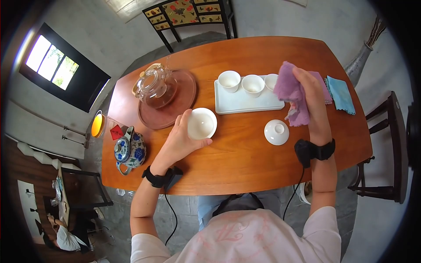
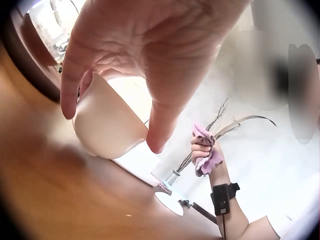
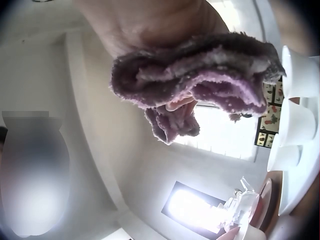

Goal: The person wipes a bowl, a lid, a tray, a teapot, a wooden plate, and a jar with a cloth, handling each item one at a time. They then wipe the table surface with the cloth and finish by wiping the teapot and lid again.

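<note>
My left hand (image 1: 177,140) grips a white porcelain gaiwan bowl (image 1: 204,124) by its sides, thumb on one side and fingers on the other. In the left wrist view the bowl (image 2: 107,122) is tilted, close over the wooden table. My right hand (image 1: 312,92) holds a bunched purple cloth (image 1: 289,83), raised above the right end of a white tray; in the right wrist view the cloth (image 3: 195,75) hangs in folds from the fingers. A white lid (image 1: 276,132) with a round knob lies on the table between the hands.
On the white tray (image 1: 250,106) stand three white cups (image 1: 253,85). A glass teapot (image 1: 155,87) sits on a round brown tray (image 1: 186,87) at the left. Nearer is a blue-and-white teapot (image 1: 130,150). A folded blue cloth (image 1: 340,95) lies at the right edge.
</note>
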Motion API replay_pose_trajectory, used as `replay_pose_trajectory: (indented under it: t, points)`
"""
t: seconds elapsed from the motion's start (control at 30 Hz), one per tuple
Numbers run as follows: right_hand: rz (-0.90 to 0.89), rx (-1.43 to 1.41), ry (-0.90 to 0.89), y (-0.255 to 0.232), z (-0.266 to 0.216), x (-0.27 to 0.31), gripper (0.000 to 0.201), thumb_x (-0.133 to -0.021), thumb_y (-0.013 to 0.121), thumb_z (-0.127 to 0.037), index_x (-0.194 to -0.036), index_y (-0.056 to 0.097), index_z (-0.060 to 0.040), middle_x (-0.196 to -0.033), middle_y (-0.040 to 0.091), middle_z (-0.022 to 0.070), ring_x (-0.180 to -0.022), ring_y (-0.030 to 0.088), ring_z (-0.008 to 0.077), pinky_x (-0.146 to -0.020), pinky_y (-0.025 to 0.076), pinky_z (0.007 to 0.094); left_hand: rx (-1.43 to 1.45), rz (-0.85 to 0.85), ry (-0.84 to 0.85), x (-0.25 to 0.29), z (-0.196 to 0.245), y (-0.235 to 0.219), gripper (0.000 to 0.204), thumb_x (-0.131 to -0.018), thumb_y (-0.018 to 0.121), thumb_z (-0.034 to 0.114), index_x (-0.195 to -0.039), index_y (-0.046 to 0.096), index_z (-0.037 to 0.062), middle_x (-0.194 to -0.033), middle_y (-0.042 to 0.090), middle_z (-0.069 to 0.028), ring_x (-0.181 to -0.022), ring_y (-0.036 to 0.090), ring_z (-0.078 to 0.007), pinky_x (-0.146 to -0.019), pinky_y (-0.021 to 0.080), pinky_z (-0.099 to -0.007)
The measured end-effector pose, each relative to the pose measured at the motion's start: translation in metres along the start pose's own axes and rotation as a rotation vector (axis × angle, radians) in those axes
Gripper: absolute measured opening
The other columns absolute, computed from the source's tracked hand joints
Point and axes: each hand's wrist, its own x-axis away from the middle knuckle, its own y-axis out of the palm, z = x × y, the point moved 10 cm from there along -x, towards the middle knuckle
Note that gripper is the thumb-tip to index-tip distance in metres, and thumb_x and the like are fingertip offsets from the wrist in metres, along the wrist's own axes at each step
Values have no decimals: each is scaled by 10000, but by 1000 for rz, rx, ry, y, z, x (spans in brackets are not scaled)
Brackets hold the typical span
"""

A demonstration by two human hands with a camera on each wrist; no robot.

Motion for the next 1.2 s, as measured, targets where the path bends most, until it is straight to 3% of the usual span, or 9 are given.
replay_pose_trajectory:
  t: [0.1,0.37,0.47,0.6,0.7,0.97,1.07,1.13,1.2]
  points:
    - [47,-230,49,-25,26,-8,248,-893,543,-290,-826,576,-54,-608,564,22,-434,513,68,-371,407,190,62,-48,-82,-6,-13,9,983,-637,826,357,-1351,289,-53,-1325,394,-236,-1245,405,-331,-1024,350,-382]
    - [147,-219,-6,-44,17,-4,241,-904,518,-279,-824,561,-55,-614,573,36,-426,519,81,-378,420,193,-68,-71,129,-15,-1,15,1047,-653,813,359,-1404,201,-37,-1422,246,-226,-1315,294,-329,-1069,291,-381]
    - [141,-231,-3,-46,19,-5,248,-905,514,-284,-825,561,-54,-619,575,39,-431,520,83,-381,420,197,-29,-162,80,-16,6,22,1042,-647,812,317,-1396,190,-53,-1420,234,-230,-1314,246,-394,-1074,270,-443]
    - [149,-248,-14,-48,19,-7,251,-907,510,-279,-824,563,-49,-623,579,44,-430,517,90,-379,416,204,-139,-199,102,-20,16,12,1023,-676,791,364,-1416,195,-13,-1439,222,-205,-1333,252,-343,-1090,254,-392]
    - [169,-265,-22,-53,19,-7,247,-907,511,-276,-822,561,-49,-624,580,50,-433,520,96,-381,418,211,-111,-50,213,-44,32,-8,924,-708,759,385,-1399,272,13,-1419,277,-204,-1337,250,-341,-1088,261,-399]
    - [251,-343,-88,-85,22,-17,233,-901,513,-254,-799,539,-46,-625,575,64,-436,521,117,-388,425,234,-427,-126,429,-111,108,20,611,-736,733,238,-1247,472,29,-1352,409,-164,-1248,387,-335,-1026,349,-391]
    - [299,-375,-117,-92,20,-16,225,-897,515,-243,-805,538,-39,-626,573,67,-433,517,122,-388,423,241,-209,-353,533,-97,144,56,558,-731,732,224,-1203,511,24,-1272,489,-165,-1192,442,-342,-1014,354,-403]
    - [294,-408,-130,-92,16,-15,217,-894,518,-233,-798,540,-40,-625,572,70,-437,517,121,-387,420,243,-223,-345,737,-65,175,82,567,-702,747,236,-1178,528,21,-1213,535,-145,-1143,480,-324,-987,369,-412]
    - [294,-402,-131,-91,13,-13,217,-894,519,-231,-792,542,-40,-625,572,72,-438,517,121,-387,420,243,-268,-390,728,-47,183,109,591,-696,746,252,-1202,518,48,-1181,553,-113,-1124,496,-296,-973,367,-401]
